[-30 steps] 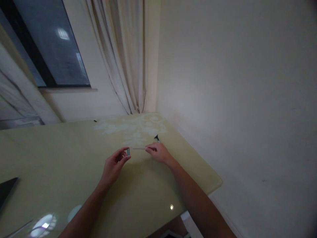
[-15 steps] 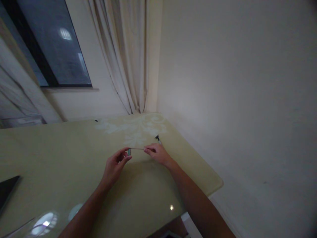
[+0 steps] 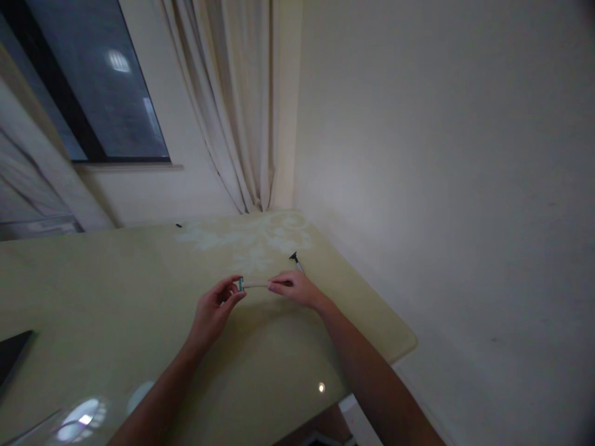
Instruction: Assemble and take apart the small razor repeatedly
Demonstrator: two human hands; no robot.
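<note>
Between the thumb and fingertips of my left hand (image 3: 219, 305) is a small flat teal piece (image 3: 240, 284) with a dark edge, standing upright. My right hand (image 3: 294, 288) pinches a thin pale stick (image 3: 255, 285), whose free end points left and meets the middle of the teal piece or lies right beside it. Whether the two are joined cannot be made out. Just beyond my right hand lies a razor-like tool (image 3: 294, 256) with a black T-shaped head and a pale handle, partly hidden by the hand. Both hands are above the table.
The pale green glossy table (image 3: 116, 297) runs up to the wall (image 3: 441, 186) on the right and the curtain (image 3: 246, 124) behind. A small black object (image 3: 179, 225) lies near its back edge. A dark flat object (image 3: 13, 353) sits at the left.
The stick's left end has moved down from the top of the teal piece to about its middle. The teal piece has turned slightly in my left hand.
</note>
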